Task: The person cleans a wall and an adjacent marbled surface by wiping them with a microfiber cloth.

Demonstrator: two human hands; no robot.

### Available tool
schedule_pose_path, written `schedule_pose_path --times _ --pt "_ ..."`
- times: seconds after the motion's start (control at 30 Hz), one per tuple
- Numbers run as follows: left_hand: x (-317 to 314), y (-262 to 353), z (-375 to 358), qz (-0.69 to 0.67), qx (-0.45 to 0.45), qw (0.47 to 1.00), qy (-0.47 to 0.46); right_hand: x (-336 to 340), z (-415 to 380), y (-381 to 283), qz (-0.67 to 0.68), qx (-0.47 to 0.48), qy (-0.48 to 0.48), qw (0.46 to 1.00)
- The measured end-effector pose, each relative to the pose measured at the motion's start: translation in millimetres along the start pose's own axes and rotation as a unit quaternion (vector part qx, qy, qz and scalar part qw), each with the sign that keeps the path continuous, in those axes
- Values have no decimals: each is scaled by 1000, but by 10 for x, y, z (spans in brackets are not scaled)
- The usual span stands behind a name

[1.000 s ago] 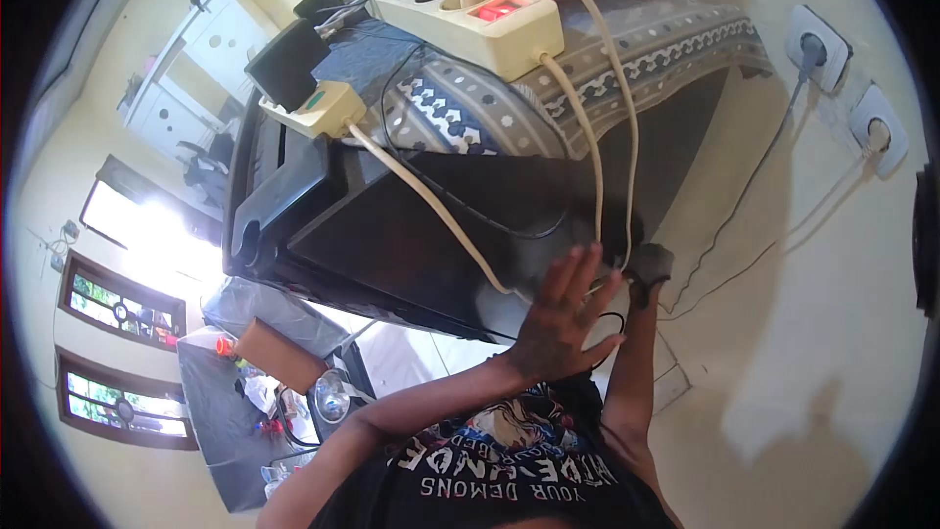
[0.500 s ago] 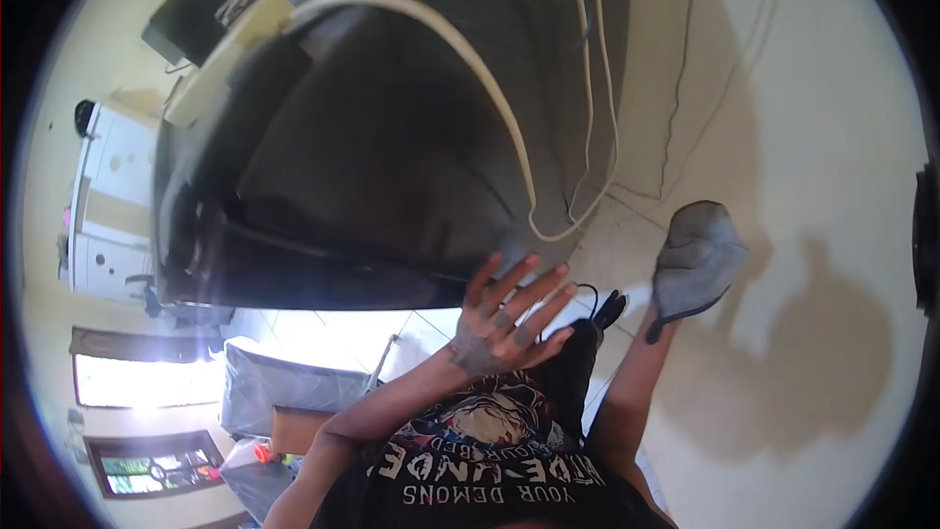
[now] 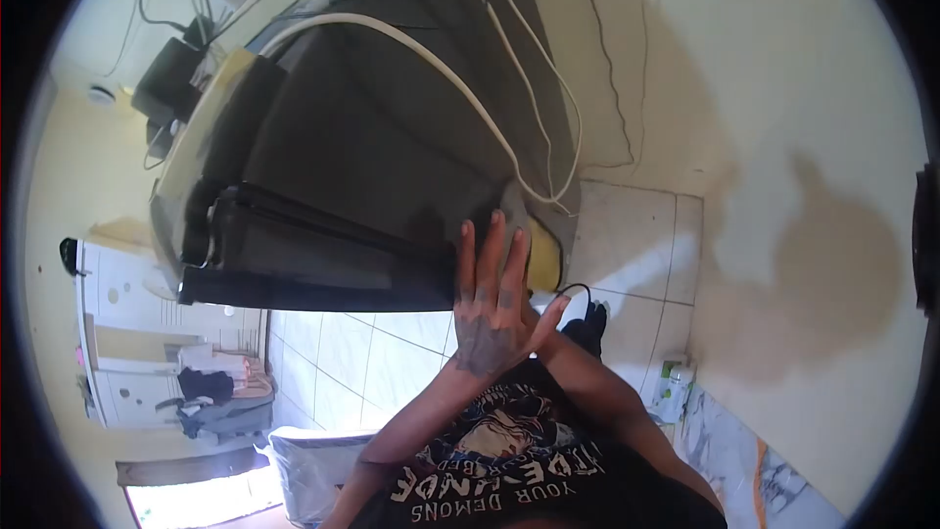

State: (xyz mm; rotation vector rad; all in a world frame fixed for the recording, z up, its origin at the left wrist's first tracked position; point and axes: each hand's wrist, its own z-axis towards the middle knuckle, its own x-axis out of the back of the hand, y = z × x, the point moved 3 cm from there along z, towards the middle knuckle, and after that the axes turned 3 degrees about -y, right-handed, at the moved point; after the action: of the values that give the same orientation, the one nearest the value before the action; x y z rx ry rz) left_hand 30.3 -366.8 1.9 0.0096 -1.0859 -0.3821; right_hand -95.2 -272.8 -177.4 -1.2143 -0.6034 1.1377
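My left hand (image 3: 490, 309) is bare, with its fingers stretched out and slightly apart, over the lower right edge of a large black glossy appliance (image 3: 352, 137). Whether it touches the surface is unclear. My right forearm crosses behind it. A cloth mitt with a grey part and a yellow, black-edged part (image 3: 545, 253) covers my right hand at the appliance's side; the fingers are hidden. A thick white cable (image 3: 441, 64) arches across the dark surface and hangs down near the mitt.
Thin cables hang along the cream wall (image 3: 783, 69) at right. Black adapters (image 3: 168, 78) and wires sit at upper left. White drawers (image 3: 132, 323) with clothes (image 3: 220, 397) stand at left. Tiled floor (image 3: 333, 358) shows below, and a plastic-wrapped item (image 3: 313, 465) lies at lower left.
My right hand in the mitt has moved left from beside the wall to the appliance, behind my left hand. The view has shifted, showing more floor and the clothes.
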Motion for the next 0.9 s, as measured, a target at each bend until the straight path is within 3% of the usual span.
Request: schedule_pose_path --times 0.17,0.27,0.37,0.47,0.57,0.67,0.73,0.9 --pt "-87 -12 -42 75 -13 996 -39 -163 347 478 17 -74 1 997" --pt "-121 -8 -59 120 -14 990 -67 166 101 680 39 -116 10 992" --pt "-170 -42 -74 135 -17 988 -69 -1 -77 777 62 -152 19 986" --pt "-174 -68 -62 130 -17 987 -91 -148 -190 850 84 -192 22 978" --pt "-207 -121 -35 76 -6 990 -116 -1124 564 1034 111 -224 16 968" --pt "-270 -79 -15 51 8 989 -141 -888 311 1145 146 -254 2 956" --pt "-348 -87 -28 49 17 987 -151 -1185 544 1330 167 -280 -9 945" --pt "-498 -231 -12 23 63 974 -217 -1153 132 1703 215 -356 -28 909"
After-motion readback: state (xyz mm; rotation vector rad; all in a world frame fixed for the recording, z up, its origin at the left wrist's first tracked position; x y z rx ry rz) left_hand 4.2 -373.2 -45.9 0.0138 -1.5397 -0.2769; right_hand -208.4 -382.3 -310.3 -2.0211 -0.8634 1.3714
